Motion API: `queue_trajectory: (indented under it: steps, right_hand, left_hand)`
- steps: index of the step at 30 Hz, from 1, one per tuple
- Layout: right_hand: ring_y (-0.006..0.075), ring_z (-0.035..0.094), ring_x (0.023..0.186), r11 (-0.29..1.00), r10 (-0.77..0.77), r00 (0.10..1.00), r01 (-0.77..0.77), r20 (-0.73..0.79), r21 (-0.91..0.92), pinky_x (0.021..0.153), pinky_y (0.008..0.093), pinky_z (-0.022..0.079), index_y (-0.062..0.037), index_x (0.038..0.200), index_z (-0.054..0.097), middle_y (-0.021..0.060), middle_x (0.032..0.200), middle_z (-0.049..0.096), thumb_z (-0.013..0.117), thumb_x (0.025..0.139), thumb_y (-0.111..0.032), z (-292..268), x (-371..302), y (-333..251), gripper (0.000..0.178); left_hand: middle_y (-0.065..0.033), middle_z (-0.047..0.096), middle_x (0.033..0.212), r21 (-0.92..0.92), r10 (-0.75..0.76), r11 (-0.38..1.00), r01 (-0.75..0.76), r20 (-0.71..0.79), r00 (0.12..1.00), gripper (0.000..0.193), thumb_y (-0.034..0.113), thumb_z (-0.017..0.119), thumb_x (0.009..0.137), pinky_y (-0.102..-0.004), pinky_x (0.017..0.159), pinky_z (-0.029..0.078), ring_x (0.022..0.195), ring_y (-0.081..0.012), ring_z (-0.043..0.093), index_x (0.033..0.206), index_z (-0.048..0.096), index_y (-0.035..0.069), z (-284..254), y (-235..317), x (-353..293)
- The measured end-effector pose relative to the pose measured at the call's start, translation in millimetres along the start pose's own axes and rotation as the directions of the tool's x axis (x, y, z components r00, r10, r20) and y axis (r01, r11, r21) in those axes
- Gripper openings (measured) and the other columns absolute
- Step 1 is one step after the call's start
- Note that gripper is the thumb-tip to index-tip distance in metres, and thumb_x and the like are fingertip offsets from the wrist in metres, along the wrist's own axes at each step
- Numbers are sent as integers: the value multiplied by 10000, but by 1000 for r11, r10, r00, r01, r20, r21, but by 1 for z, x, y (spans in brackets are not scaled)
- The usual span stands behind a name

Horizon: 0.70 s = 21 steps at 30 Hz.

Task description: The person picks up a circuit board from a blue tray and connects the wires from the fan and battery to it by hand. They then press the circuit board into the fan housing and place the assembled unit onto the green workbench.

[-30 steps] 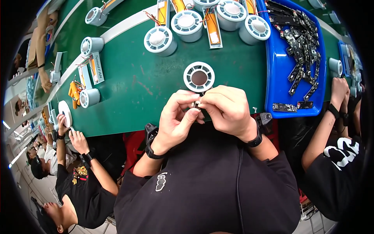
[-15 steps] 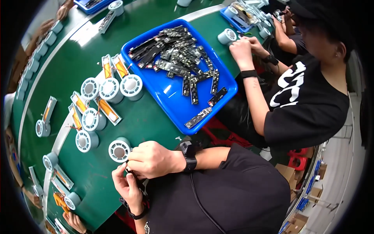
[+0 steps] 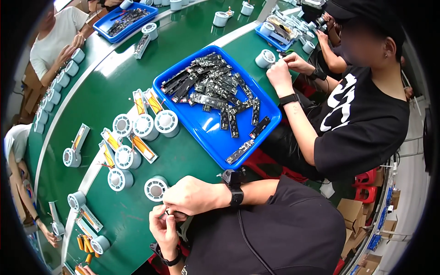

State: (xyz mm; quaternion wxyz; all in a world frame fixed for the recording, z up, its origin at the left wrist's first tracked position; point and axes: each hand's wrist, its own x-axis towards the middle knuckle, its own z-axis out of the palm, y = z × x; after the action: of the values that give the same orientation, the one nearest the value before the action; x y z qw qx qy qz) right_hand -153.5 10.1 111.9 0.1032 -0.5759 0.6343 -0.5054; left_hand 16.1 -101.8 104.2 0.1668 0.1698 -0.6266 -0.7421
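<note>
My right hand (image 3: 195,196) and my left hand (image 3: 163,229) meet at the near table edge, fingers pinched together. Between the fingertips is a small dark piece, mostly hidden, too small to name. A light-blue round housing with a slotted, fan-like face (image 3: 156,188) stands on the table just beyond my right hand. Farther off to the left is a group of similar housings (image 3: 143,126), joined to narrow trays (image 3: 144,149) with yellow-orange strips inside. Ahead stands a blue plastic tray (image 3: 204,142) with many narrow black circuit boards (image 3: 215,87) piled in it.
To my right a co-worker in a black shirt (image 3: 357,123) works with both hands near another housing (image 3: 265,58). Orange cylinders (image 3: 85,244) lie by a housing at lower left. Across the green table (image 3: 151,238) are a row of housings (image 3: 54,97) and a second blue tray (image 3: 103,30).
The whole view has shifted, so table things appear farther right and lower. My hands stay pinched together, the left fingers a little more curled. A co-worker's hand at lower left has drawn off the orange cylinders.
</note>
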Motion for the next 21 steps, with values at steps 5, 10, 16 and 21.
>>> queue_trajectory:
  steps: [5, 10, 16, 21]
  right_hand:
    - [315, 674, 672, 994, 46, 998, -50, 41, 96, 588, 408, 527, -56, 887, 573, 105, 731, 629, 724, 839, -142, -5, 6, -3, 181]
    - [262, 672, 620, 994, 90, 992, -94, 83, 48, 557, 350, 519, -44, 892, 616, 102, 714, 635, 781, 786, -32, -6, 5, 0, 196]
    - [155, 703, 707, 941, 279, 954, -294, 108, 167, 624, 282, 547, -3, 959, 636, 96, 841, 705, 751, 859, 40, -10, -1, 2, 159]
    - [137, 694, 743, 829, 381, 922, -370, 61, 418, 670, 252, 560, 25, 1125, 608, 129, 999, 741, 640, 954, 68, -8, -10, -5, 179]
  left_hand:
    - [-126, 593, 1114, -73, -46, 996, 49, 36, 998, 173, 16, 578, 1021, -318, 663, 591, 794, -215, 694, 1186, 536, -17, -3, 2, -4]
    - [-98, 602, 1122, -106, -191, 973, 207, 148, 970, 215, -29, 570, 1012, -293, 737, 602, 854, -177, 722, 1227, 588, -38, -6, 14, 11]
    - [-132, 589, 1161, 144, -93, 987, 70, 161, 983, 263, -75, 598, 963, -295, 766, 611, 891, -199, 715, 1223, 595, -41, -12, 13, 14]
    - [-147, 632, 1132, 331, -13, 944, -1, 40, 999, 316, -88, 669, 908, -312, 799, 598, 912, -206, 707, 1213, 613, -31, -22, 10, 9]
